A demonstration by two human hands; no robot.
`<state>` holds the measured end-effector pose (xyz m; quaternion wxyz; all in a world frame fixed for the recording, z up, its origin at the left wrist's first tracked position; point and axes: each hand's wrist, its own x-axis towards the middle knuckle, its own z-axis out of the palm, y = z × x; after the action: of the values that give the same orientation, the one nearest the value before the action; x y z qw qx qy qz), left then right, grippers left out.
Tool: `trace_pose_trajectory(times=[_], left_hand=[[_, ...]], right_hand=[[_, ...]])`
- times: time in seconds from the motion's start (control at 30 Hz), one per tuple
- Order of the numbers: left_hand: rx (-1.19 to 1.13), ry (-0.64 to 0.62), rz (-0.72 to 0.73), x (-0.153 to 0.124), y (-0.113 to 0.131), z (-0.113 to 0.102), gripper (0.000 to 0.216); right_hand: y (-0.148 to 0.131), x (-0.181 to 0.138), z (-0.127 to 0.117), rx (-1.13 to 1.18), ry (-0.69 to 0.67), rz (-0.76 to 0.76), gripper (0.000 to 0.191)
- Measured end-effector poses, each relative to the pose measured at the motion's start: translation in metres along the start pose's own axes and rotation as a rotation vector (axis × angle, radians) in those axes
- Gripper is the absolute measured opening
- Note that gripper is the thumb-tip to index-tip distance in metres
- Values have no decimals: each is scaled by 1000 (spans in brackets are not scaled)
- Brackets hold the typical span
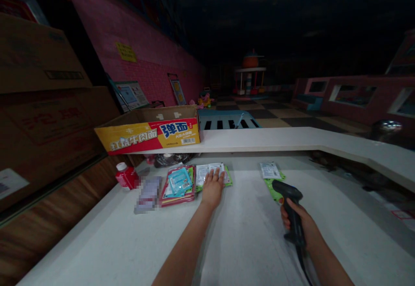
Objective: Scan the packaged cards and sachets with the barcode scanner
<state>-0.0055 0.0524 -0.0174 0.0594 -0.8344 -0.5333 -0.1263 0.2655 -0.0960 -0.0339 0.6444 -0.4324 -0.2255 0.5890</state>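
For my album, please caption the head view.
The left hand rests on packets while the right hand holds a black scanner over a white counter.

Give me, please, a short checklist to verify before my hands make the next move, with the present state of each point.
1. Scanner held firmly: ok as far as seen; the right hand is wrapped around its handle.
2. Scanner clear of the right-side packets: cannot tell; its head overlaps their green part in this view.
3. Left hand on the left-side packets: ok, laid over them.
4. Cord free along its length: cannot tell; it leaves the picture at the bottom.
5. Red bottle capped: ok, its white cap is on.
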Motion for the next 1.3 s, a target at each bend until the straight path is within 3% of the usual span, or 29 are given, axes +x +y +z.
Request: trace_pose_trajectory(times=[0.17, 0.3, 0.43, 0.67, 0.87, 1.07, 1.3], left_hand=[[14, -3, -13, 1, 5, -6, 54], [-11, 67, 14, 2, 23, -9, 51], [-168, 71, 82, 5, 58, -7, 43], [-488, -70, 279, 15, 137, 11, 37], [-481, -192, 414, 30, 178, 21, 51], [-459, -229, 390, 30, 168, 27, 46], [-532, -129, 307, 19, 109, 20, 28]], right_hand=[[-6, -2, -1, 26, 27, -10, 41], [-14, -3, -5, 70, 23, -21, 41], [-21, -3, -13, 119, 86, -72, 38], [-26, -1, -20, 157, 224, -125, 39], [-31, -2, -14, 192, 251, -137, 35], [-31, -3, -13, 200, 249, -131, 34], [-30, -4, -9, 199, 256, -96, 37]])
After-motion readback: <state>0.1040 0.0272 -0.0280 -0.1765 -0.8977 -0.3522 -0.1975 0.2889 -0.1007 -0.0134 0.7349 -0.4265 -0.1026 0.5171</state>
